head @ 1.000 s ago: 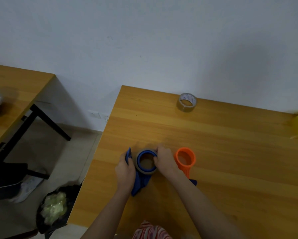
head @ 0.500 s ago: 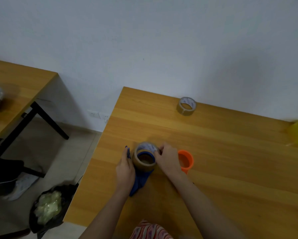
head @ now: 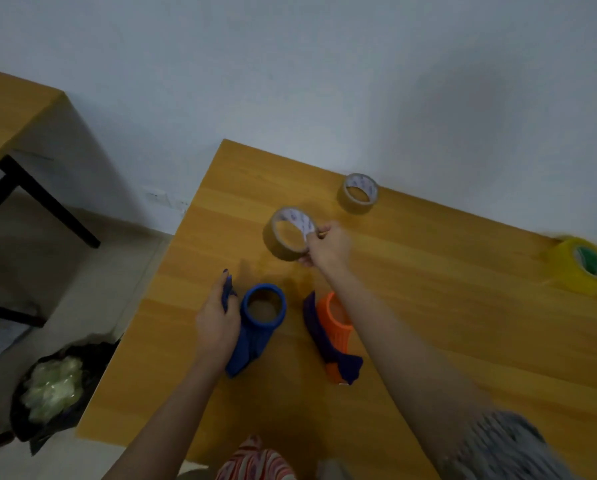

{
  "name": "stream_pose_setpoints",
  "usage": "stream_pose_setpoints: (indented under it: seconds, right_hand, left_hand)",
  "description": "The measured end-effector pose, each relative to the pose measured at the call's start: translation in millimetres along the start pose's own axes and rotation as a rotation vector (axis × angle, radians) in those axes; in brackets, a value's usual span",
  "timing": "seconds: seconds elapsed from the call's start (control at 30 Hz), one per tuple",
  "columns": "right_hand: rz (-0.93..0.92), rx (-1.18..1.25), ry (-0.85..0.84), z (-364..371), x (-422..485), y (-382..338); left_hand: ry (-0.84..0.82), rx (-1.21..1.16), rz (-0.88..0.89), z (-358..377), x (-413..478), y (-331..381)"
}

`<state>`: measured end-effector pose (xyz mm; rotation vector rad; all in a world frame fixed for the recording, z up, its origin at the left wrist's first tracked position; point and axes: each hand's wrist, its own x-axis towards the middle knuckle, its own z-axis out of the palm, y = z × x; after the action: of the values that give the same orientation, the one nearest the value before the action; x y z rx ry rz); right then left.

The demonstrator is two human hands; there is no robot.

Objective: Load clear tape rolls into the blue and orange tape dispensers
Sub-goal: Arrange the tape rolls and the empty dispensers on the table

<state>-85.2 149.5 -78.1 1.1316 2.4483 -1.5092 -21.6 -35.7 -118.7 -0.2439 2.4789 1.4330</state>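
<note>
- We are seeing the tape roll point(head: 290, 233), which was sitting around the blue dispenser's hub half a second ago, now lifted clear and held above the table point(head: 428, 306) in the upper middle of the frame, well apart from the hub.
- We are gripping that roll with the right hand point(head: 326, 245), fingers pinching its right rim; the left hand point(head: 217, 323) is pressing against the left side of the blue tape dispenser point(head: 259, 323), steadying it, wrapped partly around its body.
- We are judging that the blue dispenser is now unloaded again, so this step is either being redone or the roll is being turned over for a better fit.
- The roll is looking like a brownish translucent ring with a white printed core; the hub is a smooth round blue plastic collar, open at the centre.
- The orange tape dispenser point(head: 337, 336) is lying just right of the blue one, ribbed on its handle, with a dark blue part that may be a flap, though blur is making this uncertain.
- A second tape roll point(head: 359, 192) is resting near the table's far edge, and a yellow tape roll point(head: 588, 263) is sitting at the right edge of the frame.
</note>
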Motion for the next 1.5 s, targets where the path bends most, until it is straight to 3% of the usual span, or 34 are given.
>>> stream_pose_setpoints:
  seconds: [0.37, 0.7, 0.83, 0.97, 1.07, 1.2, 1.5]
  right_hand:
    - [0.235, 0.115, 0.117, 11, 86, -16]
    - [0.187, 0.196, 0.116, 10, 122, -34]
    - [0.046, 0.135, 0.163, 12, 128, -34]
    - [-0.133, -0.129, 0.363, -2, 134, -31]
    - [-0.057, -0.335, 0.493, -11, 139, -27]
    - [0.252, -0.210, 0.398, -8, 146, -25]
    - [0.149, -0.129, 0.343, 0, 154, -28]
  left_hand:
    - [-0.149, 0.008, -0.069, -12, -6, -15]
    - [-0.136, 0.023, -0.064, -10, -3, -18]
    - [-0.142, -0.006, -0.078, -10, 1, -21]
    - [-0.170, -0.014, -0.084, -12, 3, -21]
    - [-0.177, -0.030, -0.089, -12, 5, -24]
    - [-0.177, -0.014, -0.089, -13, 4, -21]
    - [-0.189, -0.023, -0.071, -13, 5, -22]
